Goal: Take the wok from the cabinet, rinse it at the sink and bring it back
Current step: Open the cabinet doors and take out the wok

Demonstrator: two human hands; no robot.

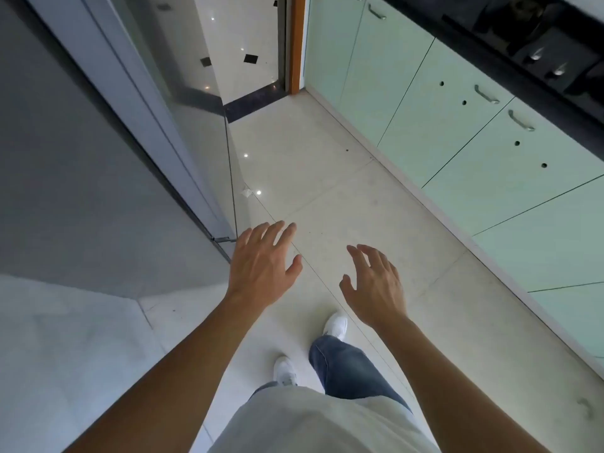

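Note:
No wok and no sink are in view. My left hand (263, 261) is stretched out in front of me over the tiled floor, palm down, fingers spread and holding nothing. My right hand (376, 284) hovers beside it, fingers relaxed and slightly bent, also empty. A row of pale green cabinet doors (464, 125) with metal handles runs along the right side, all closed. Above them lies a black countertop (536, 44) with a cooktop and its knobs.
A glass sliding door (183, 103) with a grey frame stands on the left. A doorway with an orange post (297, 44) opens ahead onto glossy white tiles. Beige floor tiles (327, 178) stretch between door and cabinets. My feet in white shoes stand below.

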